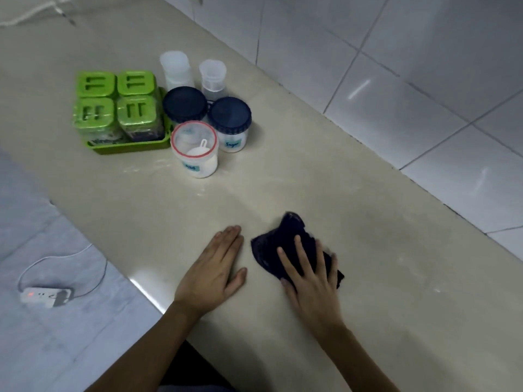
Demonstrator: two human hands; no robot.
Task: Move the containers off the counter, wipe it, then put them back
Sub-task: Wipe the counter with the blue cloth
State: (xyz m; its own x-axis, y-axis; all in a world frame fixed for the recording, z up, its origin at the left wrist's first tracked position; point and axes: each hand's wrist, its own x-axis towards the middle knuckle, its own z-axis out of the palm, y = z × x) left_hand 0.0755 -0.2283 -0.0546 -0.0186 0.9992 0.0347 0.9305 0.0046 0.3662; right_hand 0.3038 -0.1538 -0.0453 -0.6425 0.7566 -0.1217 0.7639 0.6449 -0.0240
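My right hand (310, 274) lies flat on a dark cloth (285, 239) on the beige counter (325, 193), fingers spread over it. Just left of the cloth, my left hand (215, 268) rests palm down on the counter and holds nothing. Farther back to the left stands a group of containers: a clear tub with a red rim (194, 149) holding white powder and a scoop, two white jars with dark blue lids (229, 123) (185, 104), two translucent containers (177, 69) (212, 77), and a green tray (127, 145) with several green-lidded jars (116, 104).
A white tiled wall (396, 66) runs along the counter's far right side. The counter's left edge drops to a grey tiled floor (56, 321), where a white power strip (44, 296) with a cable lies. Faint white dust marks the counter near the tub.
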